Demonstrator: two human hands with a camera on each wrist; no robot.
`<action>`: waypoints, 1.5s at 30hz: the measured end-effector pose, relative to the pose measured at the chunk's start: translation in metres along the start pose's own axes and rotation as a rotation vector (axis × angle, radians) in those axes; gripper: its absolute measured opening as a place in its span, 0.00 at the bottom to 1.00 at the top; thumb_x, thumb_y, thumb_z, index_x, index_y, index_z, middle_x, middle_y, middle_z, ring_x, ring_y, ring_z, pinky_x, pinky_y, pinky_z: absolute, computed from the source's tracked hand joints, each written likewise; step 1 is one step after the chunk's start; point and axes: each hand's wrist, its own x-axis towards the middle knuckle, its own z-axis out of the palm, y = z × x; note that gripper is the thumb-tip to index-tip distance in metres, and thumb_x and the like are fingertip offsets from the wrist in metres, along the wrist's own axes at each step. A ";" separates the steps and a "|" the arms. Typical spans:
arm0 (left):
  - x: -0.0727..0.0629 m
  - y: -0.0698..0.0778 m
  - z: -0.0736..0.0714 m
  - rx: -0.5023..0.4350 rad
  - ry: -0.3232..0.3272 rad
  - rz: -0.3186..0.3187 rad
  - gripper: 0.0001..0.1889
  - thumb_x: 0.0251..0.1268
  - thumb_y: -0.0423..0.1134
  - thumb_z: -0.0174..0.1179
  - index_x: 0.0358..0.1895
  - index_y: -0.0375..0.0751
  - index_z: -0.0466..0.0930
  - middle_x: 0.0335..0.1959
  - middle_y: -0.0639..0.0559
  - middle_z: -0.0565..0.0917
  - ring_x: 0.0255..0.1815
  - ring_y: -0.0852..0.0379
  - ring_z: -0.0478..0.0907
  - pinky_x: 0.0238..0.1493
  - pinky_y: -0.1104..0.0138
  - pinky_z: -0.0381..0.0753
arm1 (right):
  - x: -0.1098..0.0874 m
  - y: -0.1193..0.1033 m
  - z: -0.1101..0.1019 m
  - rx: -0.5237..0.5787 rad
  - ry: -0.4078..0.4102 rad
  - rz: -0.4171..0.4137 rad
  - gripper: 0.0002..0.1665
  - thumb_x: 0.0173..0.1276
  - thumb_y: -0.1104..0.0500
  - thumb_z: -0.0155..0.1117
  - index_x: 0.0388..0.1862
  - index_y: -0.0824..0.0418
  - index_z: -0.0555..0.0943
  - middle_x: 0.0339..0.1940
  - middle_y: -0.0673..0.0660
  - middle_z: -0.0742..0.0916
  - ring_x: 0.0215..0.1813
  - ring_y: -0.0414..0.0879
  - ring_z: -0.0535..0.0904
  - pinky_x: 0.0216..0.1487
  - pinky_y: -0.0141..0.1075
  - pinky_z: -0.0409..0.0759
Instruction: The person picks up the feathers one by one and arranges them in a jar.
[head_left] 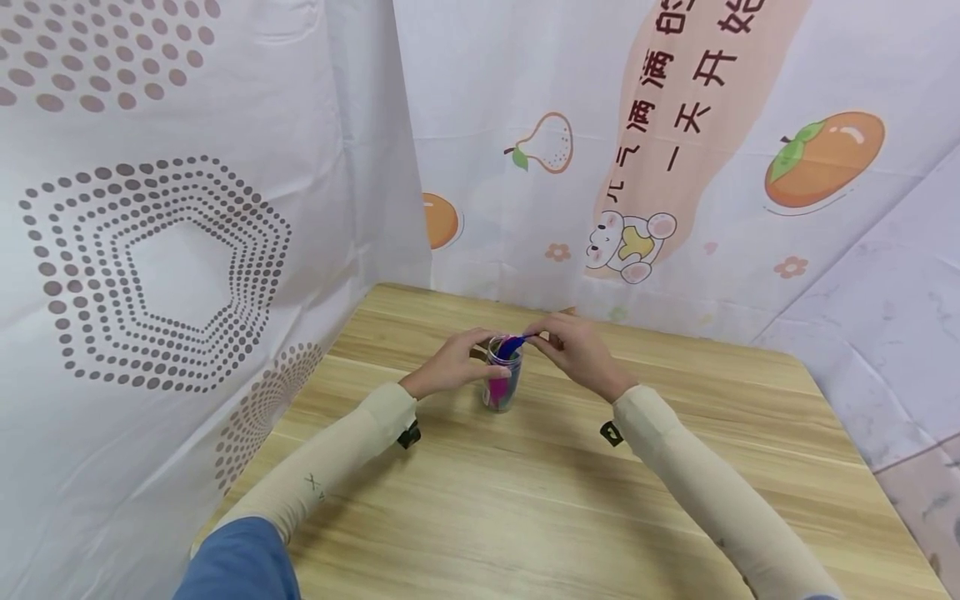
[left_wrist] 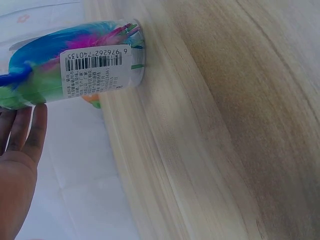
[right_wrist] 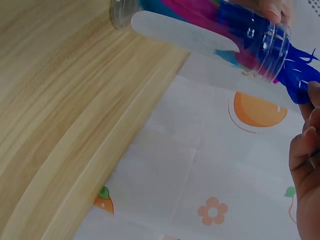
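Observation:
A clear jar (head_left: 501, 393) stands upright on the table, packed with pink, blue and green feathers. My left hand (head_left: 450, 364) grips it near the top, thumb on the near side and fingers behind. A white barcode label (left_wrist: 95, 70) is stuck to its side in the left wrist view. At the jar's open mouth, my right hand (head_left: 576, 347) pinches the end of a dark blue feather (right_wrist: 298, 80) between thumb and finger. The feather's other end lies inside the jar. No lid shows on the jar.
The wooden table (head_left: 480, 508) extends around the jar on all sides. White printed cloth (head_left: 480, 208) hangs behind the table's back edge, and a dotted cloth (head_left: 180, 275) hangs along the left. Both forearms, in pale sleeves (head_left: 360, 429), reach in from the front.

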 end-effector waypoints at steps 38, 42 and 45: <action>0.001 0.004 0.001 0.039 -0.009 0.001 0.30 0.65 0.57 0.70 0.69 0.58 0.76 0.58 0.63 0.80 0.56 0.63 0.78 0.62 0.58 0.78 | 0.007 -0.009 0.016 0.061 -0.136 0.083 0.08 0.70 0.68 0.70 0.45 0.60 0.89 0.44 0.52 0.90 0.33 0.40 0.80 0.33 0.35 0.80; 0.001 0.003 0.000 0.041 -0.006 -0.001 0.30 0.65 0.57 0.70 0.69 0.58 0.75 0.59 0.64 0.80 0.57 0.63 0.78 0.61 0.60 0.78 | 0.006 -0.009 0.017 0.066 -0.133 0.076 0.07 0.71 0.67 0.69 0.46 0.60 0.88 0.46 0.51 0.90 0.33 0.39 0.79 0.33 0.35 0.80; -0.001 0.003 0.001 0.036 -0.008 0.001 0.30 0.66 0.55 0.71 0.70 0.56 0.75 0.60 0.63 0.79 0.58 0.62 0.77 0.61 0.60 0.78 | 0.003 -0.007 0.017 0.082 -0.106 0.081 0.07 0.72 0.67 0.68 0.47 0.60 0.87 0.50 0.54 0.87 0.31 0.39 0.77 0.32 0.35 0.79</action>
